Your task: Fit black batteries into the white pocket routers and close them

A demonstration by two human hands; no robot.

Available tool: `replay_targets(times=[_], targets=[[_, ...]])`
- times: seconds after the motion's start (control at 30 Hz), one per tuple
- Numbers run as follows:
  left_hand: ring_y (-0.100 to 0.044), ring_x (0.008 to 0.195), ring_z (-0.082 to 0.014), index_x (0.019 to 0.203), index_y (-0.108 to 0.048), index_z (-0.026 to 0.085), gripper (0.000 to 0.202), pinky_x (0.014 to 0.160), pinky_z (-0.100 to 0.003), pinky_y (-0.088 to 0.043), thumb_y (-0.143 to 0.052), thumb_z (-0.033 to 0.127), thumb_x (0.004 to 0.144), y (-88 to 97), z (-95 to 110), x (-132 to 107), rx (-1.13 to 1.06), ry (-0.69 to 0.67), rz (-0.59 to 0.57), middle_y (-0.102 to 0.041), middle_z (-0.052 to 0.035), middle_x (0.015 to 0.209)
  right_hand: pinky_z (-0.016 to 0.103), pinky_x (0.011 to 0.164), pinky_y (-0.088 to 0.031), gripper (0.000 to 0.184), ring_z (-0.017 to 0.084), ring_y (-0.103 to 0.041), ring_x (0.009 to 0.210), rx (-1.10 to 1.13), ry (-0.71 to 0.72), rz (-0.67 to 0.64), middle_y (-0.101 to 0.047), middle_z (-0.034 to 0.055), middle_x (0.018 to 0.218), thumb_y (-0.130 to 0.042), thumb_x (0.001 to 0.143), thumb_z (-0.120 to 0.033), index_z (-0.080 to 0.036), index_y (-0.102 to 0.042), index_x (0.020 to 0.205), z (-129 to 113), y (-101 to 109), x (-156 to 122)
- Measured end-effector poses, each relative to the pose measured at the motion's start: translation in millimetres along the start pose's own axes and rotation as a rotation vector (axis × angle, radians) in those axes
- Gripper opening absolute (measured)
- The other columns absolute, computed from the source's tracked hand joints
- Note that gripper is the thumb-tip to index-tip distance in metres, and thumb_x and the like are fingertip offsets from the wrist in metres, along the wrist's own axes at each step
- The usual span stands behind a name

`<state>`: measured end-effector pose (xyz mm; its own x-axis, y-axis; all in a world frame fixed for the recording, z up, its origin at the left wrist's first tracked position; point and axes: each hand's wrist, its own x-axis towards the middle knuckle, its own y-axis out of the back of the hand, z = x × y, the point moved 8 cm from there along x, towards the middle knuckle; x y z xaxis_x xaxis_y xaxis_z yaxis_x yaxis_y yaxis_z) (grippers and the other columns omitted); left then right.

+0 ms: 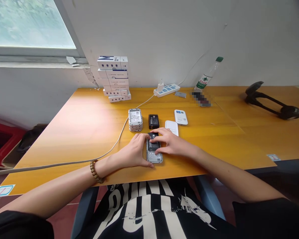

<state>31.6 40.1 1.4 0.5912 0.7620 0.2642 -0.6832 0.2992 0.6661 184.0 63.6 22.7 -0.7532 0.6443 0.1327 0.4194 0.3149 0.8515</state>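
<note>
Your left hand curls against the device, and your right hand spreads over its battery; uneven pressure could tilt the battery or crack the casing.

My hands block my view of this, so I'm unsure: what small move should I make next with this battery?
Probably press the battery flat into the open device: it lies in the device's back under your left hand and right hand, and the white panel lies apart, beyond your right hand.
</note>
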Motion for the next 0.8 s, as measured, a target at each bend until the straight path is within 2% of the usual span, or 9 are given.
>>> replay_targets(times=[0.13, 0.23, 0.4, 0.53, 0.67, 0.73, 0.8], targets=[[-0.061, 0.131, -0.0445, 0.146, -0.049, 0.026, 0.104, 0.107, -0.069, -0.057, -0.100, 0.058, 0.061, -0.1, 0.6, 0.2, 0.014, -0.010, 0.001, -0.061, -0.0171, 0.142, 0.070, 0.119, -0.045, 0.034, 0.040, -0.054, 0.148, -0.028, 0.029, 0.014, -0.061, 0.0142, 0.159, -0.084, 0.093, -0.040, -0.033, -0.082, 0.127, 0.8, -2.9, -7.0], [-0.057, 0.137, -0.0455, 0.156, -0.043, 0.026, 0.112, 0.112, -0.070, -0.053, -0.098, 0.058, 0.063, -1.5, 1.9, 1.0, 0.039, -0.028, -0.005, -0.058, -0.0179, 0.148, 0.068, 0.122, -0.043, 0.034, 0.039, -0.052, 0.152, -0.062, 0.075, -0.001, -0.057, 0.0150, 0.164, -0.073, 0.102, -0.036, -0.031, -0.078, 0.135, -5.7, -5.4, -13.6], [-0.054, 0.139, -0.0462, 0.160, -0.040, 0.024, 0.121, 0.115, -0.069, -0.050, -0.099, 0.062, 0.061, -5.3, 0.1, 1.9, 0.094, 0.011, -0.037, -0.056, -0.0196, 0.149, 0.068, 0.123, -0.041, 0.043, 0.038, -0.040, 0.162, -0.066, 0.075, -0.105, -0.042, 0.0179, 0.173, -0.058, 0.109, -0.032, -0.026, -0.067, 0.151, -19.8, -13.8, -27.8], [-0.056, 0.133, -0.0444, 0.156, -0.048, 0.022, 0.112, 0.114, -0.067, -0.052, -0.096, 0.068, 0.065, -5.4, 2.7, 1.9, 0.120, 0.006, -0.062, -0.058, -0.0186, 0.141, 0.066, 0.124, -0.040, 0.060, 0.040, -0.026, 0.167, -0.120, 0.021, -0.160, -0.030, 0.0226, 0.177, -0.059, 0.109, -0.040, -0.019, -0.050, 0.164, -31.5, -25.1, -42.3], [-0.058, 0.129, -0.0416, 0.154, -0.052, 0.023, 0.103, 0.113, -0.064, -0.053, -0.094, 0.068, 0.070, -4.1, 7.3, 1.2, 0.134, -0.031, -0.081, -0.058, -0.0168, 0.136, 0.064, 0.123, -0.042, 0.068, 0.041, -0.026, 0.166, -0.169, -0.003, -0.135, -0.031, 0.0236, 0.176, -0.064, 0.107, -0.040, -0.017, -0.043, 0.168, -42.7, -30.8, -50.9], [-0.058, 0.127, -0.0402, 0.151, -0.055, 0.025, 0.098, 0.112, -0.063, -0.053, -0.093, 0.067, 0.072, -3.8, 7.6, 1.0, 0.136, -0.042, -0.082, -0.058, -0.0157, 0.133, 0.063, 0.122, -0.044, 0.066, 0.040, -0.028, 0.166, -0.167, 0.022, -0.135, -0.035, 0.0217, 0.175, -0.064, 0.107, -0.041, -0.020, -0.046, 0.167, -46.3, -28.9, -52.4], [-0.059, 0.125, -0.0391, 0.148, -0.058, 0.026, 0.094, 0.111, -0.062, -0.054, -0.094, 0.066, 0.071, -3.8, 6.4, 0.9, 0.130, -0.043, -0.078, -0.058, -0.0149, 0.132, 0.062, 0.121, -0.045, 0.057, 0.038, -0.036, 0.163, -0.137, 0.071, -0.150, -0.045, 0.0180, 0.172, -0.062, 0.108, -0.042, -0.025, -0.054, 0.162, -45.2, -21.8, -51.9]])
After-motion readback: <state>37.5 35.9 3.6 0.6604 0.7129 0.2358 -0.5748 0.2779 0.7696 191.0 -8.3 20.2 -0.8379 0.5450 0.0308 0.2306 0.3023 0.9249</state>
